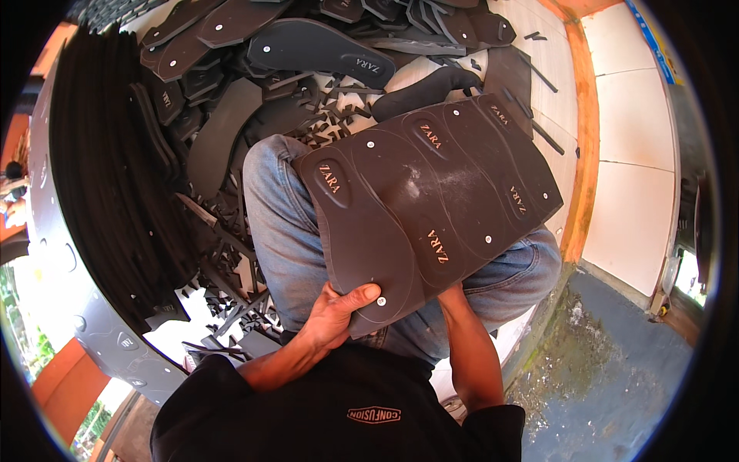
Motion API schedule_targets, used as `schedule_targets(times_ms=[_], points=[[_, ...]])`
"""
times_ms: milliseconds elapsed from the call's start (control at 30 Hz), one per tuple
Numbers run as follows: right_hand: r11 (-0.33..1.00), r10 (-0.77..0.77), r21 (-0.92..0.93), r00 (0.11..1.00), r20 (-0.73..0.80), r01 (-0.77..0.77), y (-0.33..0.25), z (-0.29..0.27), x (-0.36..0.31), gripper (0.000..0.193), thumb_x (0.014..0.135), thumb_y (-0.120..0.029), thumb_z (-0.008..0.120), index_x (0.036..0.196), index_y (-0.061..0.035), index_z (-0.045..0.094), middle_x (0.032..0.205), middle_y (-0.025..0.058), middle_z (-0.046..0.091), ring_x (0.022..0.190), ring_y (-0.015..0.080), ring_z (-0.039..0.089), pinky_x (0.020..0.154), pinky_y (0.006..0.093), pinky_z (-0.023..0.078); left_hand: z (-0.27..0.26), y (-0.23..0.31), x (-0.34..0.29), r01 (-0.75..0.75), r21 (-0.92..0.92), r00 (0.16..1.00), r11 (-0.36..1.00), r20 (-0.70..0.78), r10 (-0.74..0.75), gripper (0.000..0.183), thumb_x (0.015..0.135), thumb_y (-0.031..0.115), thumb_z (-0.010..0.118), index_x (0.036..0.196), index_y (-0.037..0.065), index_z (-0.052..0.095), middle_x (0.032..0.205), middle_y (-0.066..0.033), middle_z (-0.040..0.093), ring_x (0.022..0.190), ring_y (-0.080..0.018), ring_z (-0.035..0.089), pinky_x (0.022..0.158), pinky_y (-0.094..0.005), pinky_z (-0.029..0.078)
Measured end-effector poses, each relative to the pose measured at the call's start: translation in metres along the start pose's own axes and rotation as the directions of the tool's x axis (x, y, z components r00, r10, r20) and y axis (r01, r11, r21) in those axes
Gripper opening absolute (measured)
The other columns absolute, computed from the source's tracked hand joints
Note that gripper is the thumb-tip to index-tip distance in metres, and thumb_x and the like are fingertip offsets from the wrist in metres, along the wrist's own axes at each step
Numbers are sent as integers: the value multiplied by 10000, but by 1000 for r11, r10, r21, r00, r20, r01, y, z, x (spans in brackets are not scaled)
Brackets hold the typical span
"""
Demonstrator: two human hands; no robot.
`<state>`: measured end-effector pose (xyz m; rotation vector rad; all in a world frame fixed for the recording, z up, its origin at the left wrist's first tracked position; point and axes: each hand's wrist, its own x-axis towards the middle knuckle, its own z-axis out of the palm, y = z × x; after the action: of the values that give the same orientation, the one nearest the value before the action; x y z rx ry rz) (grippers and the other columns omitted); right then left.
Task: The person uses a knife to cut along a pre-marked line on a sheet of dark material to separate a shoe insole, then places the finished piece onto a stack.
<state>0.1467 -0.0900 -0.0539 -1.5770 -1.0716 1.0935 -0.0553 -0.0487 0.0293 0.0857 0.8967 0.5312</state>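
A dark brown foam sheet (462, 189), printed with several curved sole outlines, lies tilted across my raised knees. Pale dusty smudges mark its middle. My left hand (336, 312) grips the sheet's near left corner, thumb pressed flat on top beside a small white dot and fingers underneath. At the near edge, my right hand (453, 294) reaches beneath the sheet. Its fingers are hidden there, so its grip does not show. Beyond the sheet, a cut sole piece (319, 50) of the same dark material rests on a heap of similar pieces.
Thin dark offcuts (331, 119) litter the floor ahead and to my left. A tall stack of dark sheets (115, 169) stands at the left, beside a pale printed sheet (65, 254). An orange-brown strip (583, 146) edges the tiled floor at right, before a worn blue-grey floor (608, 362).
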Motion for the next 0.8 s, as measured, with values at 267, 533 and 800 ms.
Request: schedule_targets(times_ms=[267, 533, 800], points=[[993, 10, 116, 999, -52, -4, 4, 22, 6, 370, 862, -193, 593, 1189, -30, 530, 1122, 105, 577, 1006, 201, 557, 843, 304, 450, -2, 0, -1, 20, 30, 1000, 999, -21, -19, 288, 794, 187, 711, 1036, 66, 611, 905, -28, 644, 847, -132, 619, 793, -277, 503], [985, 39, 174, 994, -101, -21, -4, 46, 23, 363, 887, -253, 543, 1173, -30, 539, 1072, 94, 589, 923, 180, 566, 779, 286, 460, -1, 1, -3, -11, 16, 1000, 1000, -1, 11, 267, 796, 188, 704, 1014, 64, 612, 862, -52, 647, 728, -145, 637, 538, -273, 530], [931, 152, 360, 966, -209, -69, -36, 84, 87, 379, 911, -313, 493, 1157, -30, 547, 1021, 83, 602, 841, 159, 575, 716, 269, 471, -8, 9, -17, 30, 83, 999, 996, 11, -31, 407, 769, 145, 721, 1125, 28, 560, 974, -72, 646, 801, -137, 632, 751, -272, 512]])
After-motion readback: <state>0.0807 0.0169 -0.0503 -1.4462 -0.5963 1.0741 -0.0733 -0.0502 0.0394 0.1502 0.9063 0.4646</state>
